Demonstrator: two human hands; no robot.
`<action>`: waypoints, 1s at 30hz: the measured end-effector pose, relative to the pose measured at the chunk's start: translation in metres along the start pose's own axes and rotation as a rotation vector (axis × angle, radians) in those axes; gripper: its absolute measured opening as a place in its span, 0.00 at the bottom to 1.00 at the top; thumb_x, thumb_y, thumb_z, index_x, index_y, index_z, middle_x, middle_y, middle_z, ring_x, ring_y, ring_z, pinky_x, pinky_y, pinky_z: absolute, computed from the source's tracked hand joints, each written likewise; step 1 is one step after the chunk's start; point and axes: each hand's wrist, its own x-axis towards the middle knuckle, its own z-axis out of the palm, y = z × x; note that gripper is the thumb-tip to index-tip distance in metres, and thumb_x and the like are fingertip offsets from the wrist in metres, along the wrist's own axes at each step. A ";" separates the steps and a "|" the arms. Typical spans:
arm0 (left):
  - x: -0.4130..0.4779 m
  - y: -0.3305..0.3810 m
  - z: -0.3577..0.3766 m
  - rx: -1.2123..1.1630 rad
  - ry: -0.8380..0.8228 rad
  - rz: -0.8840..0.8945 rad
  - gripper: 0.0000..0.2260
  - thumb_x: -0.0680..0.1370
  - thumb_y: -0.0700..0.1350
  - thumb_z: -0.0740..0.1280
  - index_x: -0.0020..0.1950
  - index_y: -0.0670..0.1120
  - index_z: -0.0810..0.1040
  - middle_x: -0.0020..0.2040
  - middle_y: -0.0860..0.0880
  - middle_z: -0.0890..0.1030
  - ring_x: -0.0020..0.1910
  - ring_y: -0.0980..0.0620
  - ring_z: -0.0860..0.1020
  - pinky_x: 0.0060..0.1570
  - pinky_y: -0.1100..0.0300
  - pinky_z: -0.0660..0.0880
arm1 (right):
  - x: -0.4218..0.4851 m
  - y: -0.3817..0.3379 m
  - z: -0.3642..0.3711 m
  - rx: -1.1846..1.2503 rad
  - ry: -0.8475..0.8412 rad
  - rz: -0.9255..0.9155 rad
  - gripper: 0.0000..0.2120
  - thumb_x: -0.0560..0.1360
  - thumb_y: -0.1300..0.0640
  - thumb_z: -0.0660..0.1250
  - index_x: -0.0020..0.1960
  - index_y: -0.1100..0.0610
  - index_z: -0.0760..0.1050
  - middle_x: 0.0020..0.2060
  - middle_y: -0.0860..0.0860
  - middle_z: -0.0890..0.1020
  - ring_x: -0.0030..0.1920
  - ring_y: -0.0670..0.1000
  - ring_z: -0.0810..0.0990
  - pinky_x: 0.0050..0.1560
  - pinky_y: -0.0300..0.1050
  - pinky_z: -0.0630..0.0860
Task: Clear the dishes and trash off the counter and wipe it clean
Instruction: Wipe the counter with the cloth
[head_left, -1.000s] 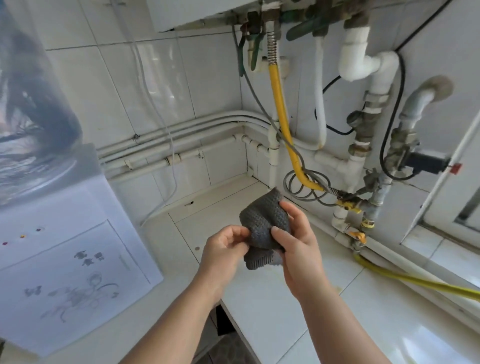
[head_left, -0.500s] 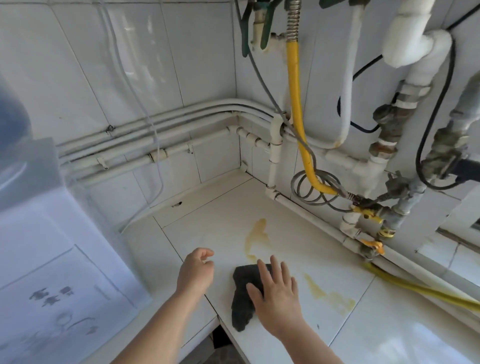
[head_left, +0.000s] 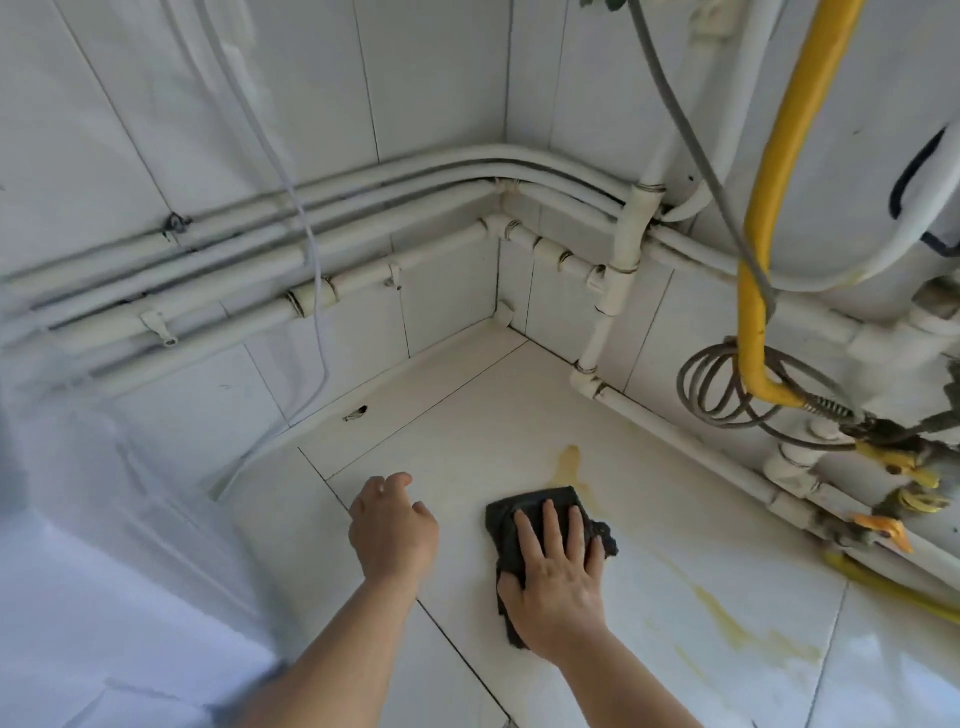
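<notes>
- right hand lies flat on the dark cloth; its fingers are straight, slightly spread and press down without gripping
- left hand is just beside it over the desk, fingers loosely curled, holding nothing; can't tell if it touches
- the cloth sits on the near-middle of the desk, its far edge touching the yellow stain
- the streaky smear is to the right, apart from the cloth and untouched
- risk: the cloth is bunched under the palm, so it could roll or slip out on a push, since nothing pinches it
- risk: a single pass may just drag the yellow along and leave a film
- risk: a wide sweep to the right could snag the cloth on the valve handles or the floor-level pipe
- risk: a push further back could knock the coiled cable or the yellow hose
- counts: two hands, one cloth
- counts: two stain patches, and the right one breaks into several streaks
- counts: one small dark mark near the back wall
- counts: one cable coil, one yellow hose up the wall; the yellow stretch low on the right may be the same hose, can't tell
- counts: about four wall pipes running into the corner
</notes>
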 end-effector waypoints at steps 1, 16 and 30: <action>0.005 0.002 0.004 -0.009 0.023 -0.005 0.18 0.77 0.41 0.61 0.68 0.46 0.71 0.69 0.45 0.69 0.69 0.43 0.64 0.63 0.50 0.67 | 0.003 0.000 0.002 0.009 0.024 0.015 0.43 0.63 0.37 0.32 0.78 0.46 0.43 0.78 0.53 0.42 0.76 0.60 0.35 0.71 0.58 0.32; 0.060 0.006 0.030 -0.153 0.344 -0.174 0.18 0.74 0.33 0.64 0.62 0.44 0.78 0.68 0.41 0.72 0.69 0.40 0.68 0.68 0.46 0.63 | 0.122 -0.069 -0.003 -0.135 0.009 -0.335 0.38 0.71 0.36 0.29 0.76 0.43 0.57 0.77 0.53 0.54 0.76 0.56 0.42 0.72 0.55 0.37; 0.108 0.027 0.029 0.221 -0.025 -0.223 0.23 0.83 0.49 0.50 0.78 0.54 0.50 0.79 0.47 0.41 0.77 0.43 0.41 0.73 0.41 0.45 | 0.239 -0.079 -0.036 -0.081 0.014 -0.294 0.28 0.80 0.39 0.43 0.78 0.45 0.43 0.78 0.49 0.41 0.76 0.54 0.35 0.73 0.57 0.34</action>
